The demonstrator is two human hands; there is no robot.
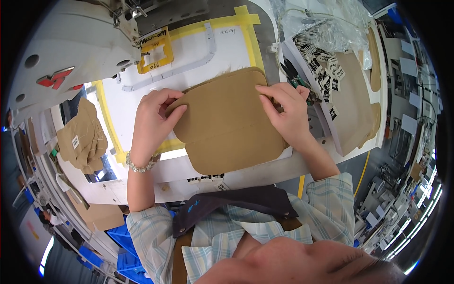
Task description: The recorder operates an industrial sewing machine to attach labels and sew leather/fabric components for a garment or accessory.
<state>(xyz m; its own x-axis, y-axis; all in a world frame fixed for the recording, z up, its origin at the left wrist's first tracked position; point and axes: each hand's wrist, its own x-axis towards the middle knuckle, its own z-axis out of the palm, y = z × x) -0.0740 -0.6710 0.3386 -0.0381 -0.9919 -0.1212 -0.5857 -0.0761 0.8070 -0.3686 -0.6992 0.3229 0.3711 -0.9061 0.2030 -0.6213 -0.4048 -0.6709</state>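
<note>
A brown fabric panel (227, 120) with rounded corners lies before me over the white work surface (137, 102), its near part hanging past the table's front edge. A seam or fold line crosses it from side to side, and further layers show at its edges. My left hand (158, 111) pinches its upper left edge between thumb and fingers. At the upper right corner my right hand (288, 111) grips the same panel, thumb and forefinger closed on the edge.
A white sewing machine (71, 52) stands at the far left, with a yellow plastic template (157, 53) near its needle. Brown fabric pieces (82, 137) are piled on the left. At the right, a tray (309, 92) has several small labels (326, 75) beside it, near dark-bladed scissors (292, 73).
</note>
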